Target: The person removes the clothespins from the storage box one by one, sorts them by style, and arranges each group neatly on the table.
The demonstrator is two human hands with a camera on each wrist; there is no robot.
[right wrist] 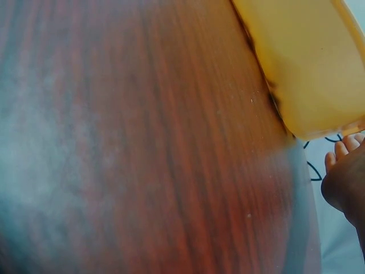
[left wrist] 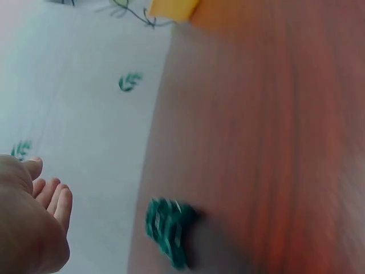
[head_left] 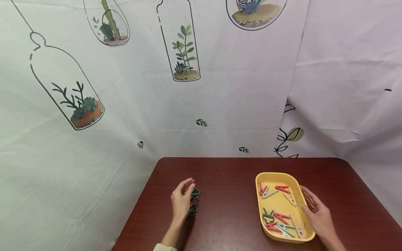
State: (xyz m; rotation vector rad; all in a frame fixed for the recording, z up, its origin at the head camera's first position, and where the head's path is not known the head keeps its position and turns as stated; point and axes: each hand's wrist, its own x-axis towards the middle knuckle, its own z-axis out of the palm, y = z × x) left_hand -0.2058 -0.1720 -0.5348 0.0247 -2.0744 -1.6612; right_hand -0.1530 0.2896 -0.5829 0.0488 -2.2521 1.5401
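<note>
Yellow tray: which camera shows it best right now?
The head view. It shows nearly the whole tray from above, with the clips inside and the right hand at its side. The right wrist view shows only part of its outside, cut off; the left wrist view catches just a small piece at the top edge.

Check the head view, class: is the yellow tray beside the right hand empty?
No, the yellow tray holds several clips, among them red ones and pale ones.

A curtained-off work spot, the kind of room unclear: plant-printed cloth [head_left: 238,97] hangs behind and beside the brown bench [head_left: 226,198].
</note>
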